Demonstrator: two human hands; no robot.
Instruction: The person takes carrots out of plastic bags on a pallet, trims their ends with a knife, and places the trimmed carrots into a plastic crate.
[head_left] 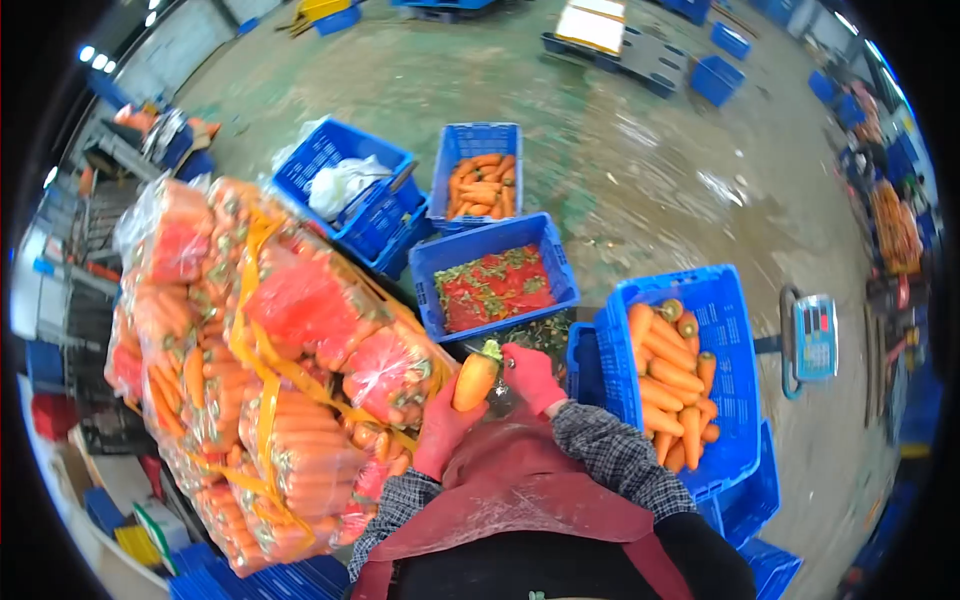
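My left hand (448, 425), in a red glove, is closed around a thick orange carrot (476, 383), whose green top points up and right. Close beside that top is my right hand (532, 376), also red-gloved, with its fingers curled. Something small and dark shows at the right fingers, too unclear to name. Beyond both hands stands a blue crate (562, 262) with green trimmings and red material in it. To the right, a tilted blue crate (735, 375) holds several loose carrots (672, 382).
Bagged carrots (300, 420) with yellow straps form a big stack at my left. Farther off are a blue crate of carrots (480, 130) and a blue crate with white plastic (300, 165). A scale display (815, 338) stands at right, on a wet floor (680, 200).
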